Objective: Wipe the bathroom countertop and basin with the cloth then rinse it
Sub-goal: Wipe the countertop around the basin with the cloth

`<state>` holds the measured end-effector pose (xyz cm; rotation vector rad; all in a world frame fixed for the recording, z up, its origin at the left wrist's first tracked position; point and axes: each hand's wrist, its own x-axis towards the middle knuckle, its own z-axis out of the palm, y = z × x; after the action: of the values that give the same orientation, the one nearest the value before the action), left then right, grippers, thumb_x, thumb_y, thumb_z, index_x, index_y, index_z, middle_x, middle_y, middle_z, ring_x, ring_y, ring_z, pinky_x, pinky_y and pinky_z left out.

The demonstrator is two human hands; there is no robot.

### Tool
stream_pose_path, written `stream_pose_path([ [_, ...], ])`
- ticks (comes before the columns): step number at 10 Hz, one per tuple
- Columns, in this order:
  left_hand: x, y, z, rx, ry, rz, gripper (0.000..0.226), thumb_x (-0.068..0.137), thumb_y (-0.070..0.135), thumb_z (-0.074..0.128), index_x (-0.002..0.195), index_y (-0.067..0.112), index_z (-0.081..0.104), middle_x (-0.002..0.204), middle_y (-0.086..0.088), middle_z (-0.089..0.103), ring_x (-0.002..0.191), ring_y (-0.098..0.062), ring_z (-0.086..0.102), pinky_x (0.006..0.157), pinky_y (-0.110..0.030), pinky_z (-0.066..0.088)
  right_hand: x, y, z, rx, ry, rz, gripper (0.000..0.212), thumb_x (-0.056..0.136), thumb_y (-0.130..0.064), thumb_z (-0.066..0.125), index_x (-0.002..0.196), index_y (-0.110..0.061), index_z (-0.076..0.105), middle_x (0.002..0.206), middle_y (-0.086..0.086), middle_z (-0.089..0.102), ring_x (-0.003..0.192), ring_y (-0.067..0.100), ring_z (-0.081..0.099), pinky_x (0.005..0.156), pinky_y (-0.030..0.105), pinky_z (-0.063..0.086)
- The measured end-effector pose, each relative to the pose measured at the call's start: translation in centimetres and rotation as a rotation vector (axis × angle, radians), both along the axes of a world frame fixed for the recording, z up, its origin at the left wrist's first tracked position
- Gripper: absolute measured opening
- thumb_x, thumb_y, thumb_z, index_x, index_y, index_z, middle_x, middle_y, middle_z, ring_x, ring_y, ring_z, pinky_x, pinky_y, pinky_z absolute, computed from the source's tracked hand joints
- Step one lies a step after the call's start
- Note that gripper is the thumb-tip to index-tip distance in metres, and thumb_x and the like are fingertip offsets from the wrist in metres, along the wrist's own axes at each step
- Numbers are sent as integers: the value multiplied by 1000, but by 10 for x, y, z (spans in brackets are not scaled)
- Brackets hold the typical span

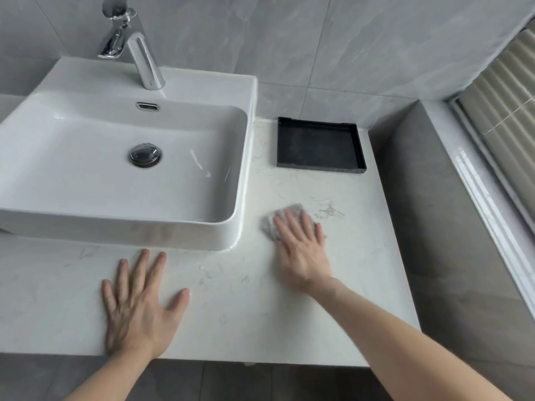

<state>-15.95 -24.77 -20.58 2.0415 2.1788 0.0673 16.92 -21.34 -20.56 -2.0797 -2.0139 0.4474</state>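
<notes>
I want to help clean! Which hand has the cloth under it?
The right hand, pressing flat on the grey cloth beside the sink. The left hand touches only bare counter.

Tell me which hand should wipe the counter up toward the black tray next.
Right. The right hand already presses flat on the cloth, below the black tray. The left hand lies flat on the counter before the basin.

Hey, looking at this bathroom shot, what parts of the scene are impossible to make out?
All in the head view:
- Cloth: mostly covered by the right hand; its size and shape stay unknown.
- Faucet: its top is blurred.
- Basin: its left side is cut off by the frame edge.
- Countertop under the left hand: hidden by the palm.
</notes>
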Motion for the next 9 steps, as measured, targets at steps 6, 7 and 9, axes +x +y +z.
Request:
stream_pose_path([
  [6, 0, 0, 0, -4, 20, 1, 87, 81, 73, 31, 159, 35, 20, 169, 11, 2, 156, -23, -8, 123, -55, 1, -44, -14, 16, 21, -26, 108, 51, 101, -38, 43, 151, -34, 41, 167, -2, 26, 156, 34, 6, 125, 51, -2],
  [7, 0, 0, -1, 0, 13, 2, 86, 81, 73, 31, 158, 36, 20, 169, 11, 2, 156, -23, -7, 124, -55, 0, -49, -4, 11, -25, -40, 116, 57, 103, -42, 38, 158, -37, 26, 172, 1, 8, 158, 32, -5, 126, 51, -9],
  [9, -1, 0, -3, 5, 5, 5, 86, 82, 73, 33, 158, 36, 20, 169, 11, 3, 156, -23, -7, 124, -55, -1, 38, -45, 1, -22, -48, -111, 59, 106, -49, 26, 162, -37, 14, 171, -12, -1, 158, 17, -10, 127, 46, -6],
])
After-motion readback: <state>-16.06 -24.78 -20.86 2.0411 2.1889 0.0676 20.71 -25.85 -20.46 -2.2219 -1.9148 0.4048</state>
